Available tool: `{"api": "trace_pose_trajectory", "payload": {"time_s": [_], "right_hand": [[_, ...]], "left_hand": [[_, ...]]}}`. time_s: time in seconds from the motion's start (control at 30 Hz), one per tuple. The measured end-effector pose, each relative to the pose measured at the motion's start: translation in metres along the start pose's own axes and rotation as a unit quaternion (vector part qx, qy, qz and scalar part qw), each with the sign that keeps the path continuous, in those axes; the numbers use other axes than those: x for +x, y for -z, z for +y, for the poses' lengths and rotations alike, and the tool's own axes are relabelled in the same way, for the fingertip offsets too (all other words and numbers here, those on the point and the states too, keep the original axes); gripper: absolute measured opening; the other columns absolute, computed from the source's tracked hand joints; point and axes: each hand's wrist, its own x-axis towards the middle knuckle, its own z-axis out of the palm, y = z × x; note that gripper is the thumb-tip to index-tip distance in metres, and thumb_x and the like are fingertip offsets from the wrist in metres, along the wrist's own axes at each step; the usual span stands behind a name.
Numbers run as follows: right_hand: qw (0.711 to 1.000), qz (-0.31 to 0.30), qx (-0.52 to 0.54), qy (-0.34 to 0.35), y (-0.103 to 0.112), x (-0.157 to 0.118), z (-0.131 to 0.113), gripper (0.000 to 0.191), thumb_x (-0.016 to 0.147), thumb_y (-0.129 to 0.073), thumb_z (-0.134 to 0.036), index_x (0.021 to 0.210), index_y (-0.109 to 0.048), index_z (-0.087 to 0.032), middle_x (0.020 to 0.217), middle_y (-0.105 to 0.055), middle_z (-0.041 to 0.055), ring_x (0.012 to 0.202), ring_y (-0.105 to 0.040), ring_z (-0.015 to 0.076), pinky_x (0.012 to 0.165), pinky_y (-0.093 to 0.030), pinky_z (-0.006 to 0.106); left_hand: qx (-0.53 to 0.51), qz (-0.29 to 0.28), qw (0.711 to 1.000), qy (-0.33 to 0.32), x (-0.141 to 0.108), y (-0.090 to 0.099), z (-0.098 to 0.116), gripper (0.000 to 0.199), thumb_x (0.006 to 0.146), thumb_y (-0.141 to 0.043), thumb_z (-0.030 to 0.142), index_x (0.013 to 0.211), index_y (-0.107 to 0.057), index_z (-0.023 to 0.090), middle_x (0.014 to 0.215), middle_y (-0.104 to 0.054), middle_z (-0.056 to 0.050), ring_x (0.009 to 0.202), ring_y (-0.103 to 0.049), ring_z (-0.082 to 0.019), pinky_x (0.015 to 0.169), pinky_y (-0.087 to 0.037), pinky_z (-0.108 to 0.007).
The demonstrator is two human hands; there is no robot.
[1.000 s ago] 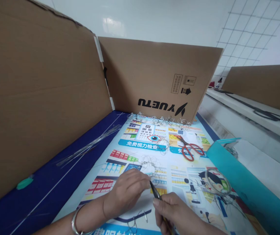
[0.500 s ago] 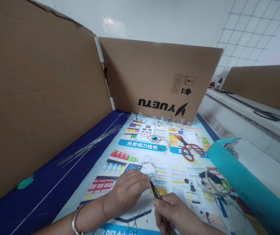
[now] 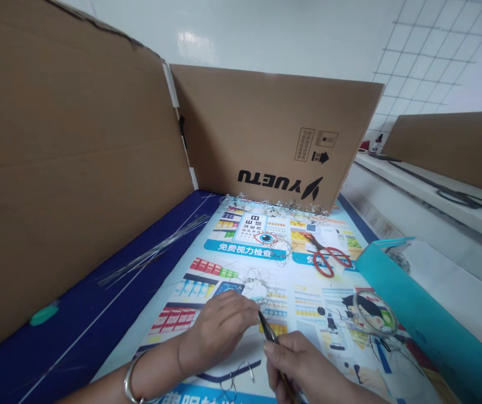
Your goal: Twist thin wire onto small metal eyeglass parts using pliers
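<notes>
My right hand (image 3: 293,362) is closed around a pair of dark metal pliers (image 3: 271,332), whose tip points up and to the left. The tip meets the fingertips of my left hand (image 3: 224,325), which are pinched together. Whatever lies in that pinch is hidden or too thin to make out. Loops of thin wire (image 3: 260,283) lie on the printed sheet just beyond my left hand. A bent piece of wire (image 3: 244,370) rests on the sheet between my forearms.
Red-handled scissors (image 3: 329,259) lie farther back on the printed sheet. A wire coil (image 3: 375,314) is at the right, beside a teal box (image 3: 430,314). Straight wires (image 3: 156,252) lie at the left. Cardboard panels (image 3: 274,123) stand at the back and left. Tangled wire pieces (image 3: 283,207) line the back panel's foot.
</notes>
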Motion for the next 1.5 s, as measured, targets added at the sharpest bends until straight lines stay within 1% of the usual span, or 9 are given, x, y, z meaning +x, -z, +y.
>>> {"api": "trace_pose_trajectory", "payload": {"time_s": [0.3,0.47,0.6,0.7,0.83,1.03,1.2,1.33,1.5], "right_hand": [[1.000,-0.002,-0.004,0.008,0.000,-0.001,0.000,0.053,0.072,-0.044,-0.065,0.055,-0.049,-0.015,0.038,-0.044,-0.0031,0.032,-0.039,0.0060,0.038,-0.024,0.019],[1.000,-0.005,0.015,-0.002,0.001,0.002,0.005,0.052,0.072,-0.045,-0.064,0.056,-0.049,-0.015,0.037,-0.043,-0.0041,0.030,-0.038,0.0060,0.034,-0.024,0.018],[1.000,-0.012,0.016,0.009,0.004,0.003,0.009,0.052,0.074,-0.045,-0.063,0.057,-0.050,-0.015,0.037,-0.044,-0.0041,0.029,-0.040,0.0062,0.032,-0.025,0.017],[1.000,-0.006,0.014,0.014,0.006,0.002,0.008,0.051,0.074,-0.046,-0.062,0.056,-0.050,-0.015,0.036,-0.043,-0.0042,0.028,-0.039,0.0064,0.031,-0.027,0.017],[1.000,0.005,0.005,0.000,0.008,0.000,0.003,0.049,0.073,-0.049,-0.060,0.055,-0.050,-0.015,0.035,-0.042,-0.0047,0.028,-0.038,0.0061,0.030,-0.028,0.017],[1.000,0.019,-0.021,0.003,0.008,-0.004,-0.005,0.045,0.074,-0.052,-0.055,0.054,-0.051,-0.015,0.034,-0.038,-0.0060,0.029,-0.036,0.0054,0.032,-0.026,0.017],[0.997,0.035,-0.071,0.006,0.010,-0.005,-0.006,0.040,0.076,-0.051,-0.050,0.058,-0.054,-0.015,0.038,-0.039,-0.0061,0.033,-0.035,0.0049,0.036,-0.028,0.018],[0.997,0.019,-0.070,0.000,0.013,-0.006,-0.007,0.040,0.078,-0.049,-0.050,0.059,-0.053,-0.015,0.039,-0.039,-0.0057,0.035,-0.037,0.0054,0.037,-0.030,0.018],[0.997,-0.004,-0.077,-0.022,0.015,-0.005,-0.005,0.038,0.079,-0.048,-0.048,0.062,-0.053,-0.015,0.043,-0.043,-0.0045,0.036,-0.041,0.0058,0.037,-0.033,0.017]], "left_hand": [[0.002,0.000,1.000,0.002,0.001,0.000,0.001,0.016,0.082,-0.046,0.006,0.093,-0.054,0.015,0.087,-0.067,-0.007,0.078,-0.061,-0.015,0.067,-0.048,-0.028],[-0.005,-0.006,1.000,0.003,-0.001,-0.001,0.000,0.020,0.081,-0.045,0.004,0.095,-0.054,0.015,0.089,-0.066,-0.008,0.079,-0.061,-0.016,0.067,-0.048,-0.030],[-0.008,-0.020,1.000,0.009,-0.006,-0.004,-0.002,0.020,0.082,-0.043,0.005,0.095,-0.055,0.015,0.091,-0.066,-0.008,0.083,-0.061,-0.017,0.071,-0.050,-0.032],[-0.007,-0.016,0.999,0.029,-0.012,-0.008,-0.003,0.021,0.083,-0.044,0.005,0.097,-0.055,0.015,0.093,-0.066,-0.009,0.088,-0.062,-0.018,0.076,-0.051,-0.033],[-0.005,-0.003,0.997,0.075,-0.018,-0.012,-0.003,0.015,0.086,-0.045,0.013,0.094,-0.057,0.016,0.090,-0.066,-0.008,0.087,-0.062,-0.018,0.077,-0.052,-0.032],[0.009,0.018,0.990,0.138,-0.014,-0.012,0.002,0.014,0.088,-0.045,0.024,0.093,-0.057,0.019,0.085,-0.066,-0.005,0.081,-0.064,-0.017,0.070,-0.053,-0.025],[-0.010,-0.004,0.983,0.181,-0.008,-0.010,0.007,0.018,0.089,-0.043,0.030,0.092,-0.057,0.018,0.082,-0.065,-0.004,0.074,-0.063,-0.014,0.062,-0.051,-0.019],[-0.010,-0.013,0.983,0.183,-0.008,-0.011,0.006,0.019,0.088,-0.044,0.033,0.092,-0.056,0.019,0.081,-0.065,-0.003,0.071,-0.063,-0.013,0.059,-0.051,-0.018],[-0.005,-0.015,0.988,0.152,-0.009,-0.014,0.000,0.018,0.087,-0.045,0.032,0.093,-0.057,0.020,0.083,-0.066,-0.003,0.072,-0.064,-0.015,0.062,-0.051,-0.019]]}}
